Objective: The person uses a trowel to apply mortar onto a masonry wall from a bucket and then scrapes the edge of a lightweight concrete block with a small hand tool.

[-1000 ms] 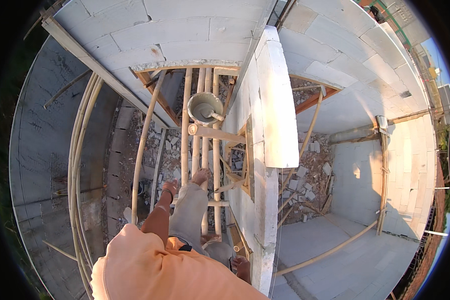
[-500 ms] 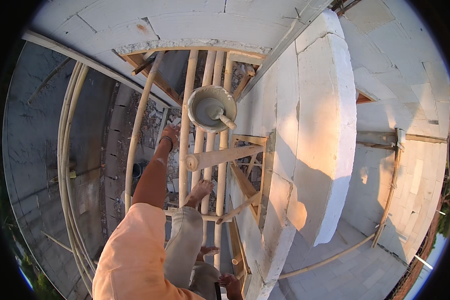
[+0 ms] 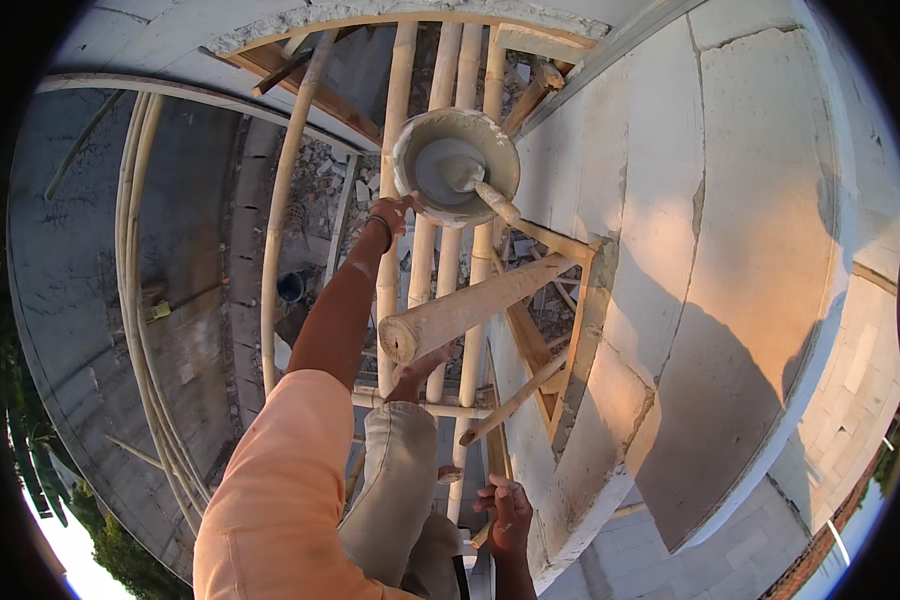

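High on bamboo scaffolding (image 3: 402, 150), seen from above, a person stands beside a wall of pale grey blocks (image 3: 710, 250). Their left arm stretches forward, bare from an orange sleeve (image 3: 280, 480), with a dark band at the wrist. The left hand (image 3: 392, 212) rests its grip on the near rim of a round bucket (image 3: 457, 165), fingers curled over the edge. The bucket sits on the bamboo poles just beside the wall; its inside is coated with wet grey mortar, and a trowel (image 3: 480, 185) stands in it, the mortar-smeared handle slanting out toward the wall.

The right hand (image 3: 508, 515) is low, near the bottom edge, pressed against the foot of the block wall. Its fingers are bent, but whether its grip holds anything cannot be told.

A thick, rough-cut bamboo pole (image 3: 475, 310) juts from the wall toward the person, its sawn end facing the camera. A bare foot (image 3: 420, 368) is planted just beneath that end, below a knee in grey trousers.

Far below lies rubble (image 3: 320, 190) on the ground.
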Action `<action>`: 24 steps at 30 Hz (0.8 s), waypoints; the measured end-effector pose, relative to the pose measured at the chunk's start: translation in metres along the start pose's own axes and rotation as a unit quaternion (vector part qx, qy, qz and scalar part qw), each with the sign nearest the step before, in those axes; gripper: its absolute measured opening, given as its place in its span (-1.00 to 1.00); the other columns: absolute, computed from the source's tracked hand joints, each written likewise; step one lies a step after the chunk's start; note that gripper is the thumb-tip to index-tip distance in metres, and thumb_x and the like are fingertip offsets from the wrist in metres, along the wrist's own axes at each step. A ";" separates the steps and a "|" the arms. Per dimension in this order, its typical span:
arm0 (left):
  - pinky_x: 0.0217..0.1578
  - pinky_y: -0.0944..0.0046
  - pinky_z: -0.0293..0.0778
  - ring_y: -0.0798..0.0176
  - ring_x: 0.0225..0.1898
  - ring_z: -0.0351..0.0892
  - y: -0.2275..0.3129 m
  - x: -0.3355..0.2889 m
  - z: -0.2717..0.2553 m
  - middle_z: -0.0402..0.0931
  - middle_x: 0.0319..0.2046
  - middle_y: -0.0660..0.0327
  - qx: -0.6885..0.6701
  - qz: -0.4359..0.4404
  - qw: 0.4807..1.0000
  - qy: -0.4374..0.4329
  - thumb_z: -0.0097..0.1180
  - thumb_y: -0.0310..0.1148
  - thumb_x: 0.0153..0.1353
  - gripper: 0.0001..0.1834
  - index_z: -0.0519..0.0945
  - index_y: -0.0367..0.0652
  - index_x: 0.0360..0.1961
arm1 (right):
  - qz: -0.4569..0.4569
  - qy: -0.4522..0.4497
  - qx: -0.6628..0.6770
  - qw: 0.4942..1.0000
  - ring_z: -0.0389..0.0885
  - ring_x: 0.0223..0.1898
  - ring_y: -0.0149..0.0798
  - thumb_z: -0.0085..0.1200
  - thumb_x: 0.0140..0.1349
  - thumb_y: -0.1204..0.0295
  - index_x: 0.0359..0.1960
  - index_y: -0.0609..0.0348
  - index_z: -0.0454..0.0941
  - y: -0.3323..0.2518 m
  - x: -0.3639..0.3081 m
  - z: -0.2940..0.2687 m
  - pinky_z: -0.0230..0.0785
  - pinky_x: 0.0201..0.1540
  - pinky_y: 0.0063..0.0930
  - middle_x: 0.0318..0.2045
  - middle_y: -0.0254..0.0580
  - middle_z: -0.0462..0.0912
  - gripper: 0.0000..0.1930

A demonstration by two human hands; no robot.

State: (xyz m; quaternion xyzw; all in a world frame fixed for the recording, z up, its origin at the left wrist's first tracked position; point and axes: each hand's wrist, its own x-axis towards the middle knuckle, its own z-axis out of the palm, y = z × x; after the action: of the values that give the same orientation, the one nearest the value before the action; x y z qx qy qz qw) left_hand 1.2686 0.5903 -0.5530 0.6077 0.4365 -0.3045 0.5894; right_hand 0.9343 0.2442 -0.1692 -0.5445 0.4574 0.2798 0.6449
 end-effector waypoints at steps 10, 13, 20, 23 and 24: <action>-0.19 0.07 0.60 0.07 -0.18 0.58 -0.058 0.052 0.084 0.55 -0.16 0.01 -0.246 0.229 0.941 -0.031 0.20 -0.44 0.10 -0.75 0.54 -0.33 -0.19 | 0.131 -0.014 -0.080 0.988 0.58 -0.36 -0.31 -0.05 0.38 0.26 -0.05 0.33 0.46 0.089 0.008 -0.037 0.45 -0.22 -0.44 -0.34 -0.15 0.58 -0.66; -0.27 0.08 0.57 0.07 -0.24 0.57 -0.052 0.056 0.081 0.55 -0.21 0.01 -0.417 0.137 0.896 -0.062 -0.02 -0.65 0.06 -0.83 0.55 -0.34 -0.30 | 0.169 -0.021 -0.064 0.983 0.59 -0.35 -0.31 -0.05 0.38 0.24 -0.04 0.32 0.44 0.110 0.005 -0.048 0.45 -0.21 -0.45 -0.32 -0.15 0.58 -0.65; -0.45 0.21 0.44 0.16 -0.30 0.56 -0.004 -0.042 -0.031 0.54 -0.29 0.15 -0.434 0.193 0.879 0.043 0.06 -0.66 0.02 -0.75 0.52 -0.21 -0.24 | 0.193 0.004 -0.068 0.979 0.59 -0.37 -0.35 -0.04 0.37 0.26 -0.12 0.31 0.47 0.118 -0.045 -0.070 0.46 -0.26 -0.47 -0.34 -0.19 0.59 -0.70; -0.26 0.16 0.51 0.13 -0.16 0.56 0.002 -0.125 -0.117 0.54 -0.23 0.14 -0.397 0.214 0.887 0.103 0.10 -0.66 0.00 -0.70 0.52 -0.21 -0.18 | 0.156 0.003 -0.078 0.985 0.58 -0.38 -0.38 -0.03 0.36 0.30 -0.16 0.29 0.50 0.131 -0.083 -0.078 0.45 -0.29 -0.50 -0.37 -0.24 0.58 -0.74; -0.15 0.08 0.51 0.10 -0.12 0.56 0.004 -0.159 -0.152 0.54 -0.21 0.13 -0.419 0.231 0.874 0.085 0.10 -0.66 0.00 -0.68 0.51 -0.22 -0.16 | 0.110 -0.001 -0.094 0.989 0.58 -0.39 -0.40 -0.03 0.36 0.31 -0.17 0.28 0.51 0.129 -0.091 -0.078 0.45 -0.30 -0.51 -0.39 -0.27 0.58 -0.75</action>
State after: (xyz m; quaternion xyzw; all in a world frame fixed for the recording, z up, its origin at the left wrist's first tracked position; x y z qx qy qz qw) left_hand 1.1811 0.7130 -0.3928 0.4111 0.4185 0.1045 0.8031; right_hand 0.7623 0.2140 -0.1440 -0.5488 0.4856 0.3913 0.5567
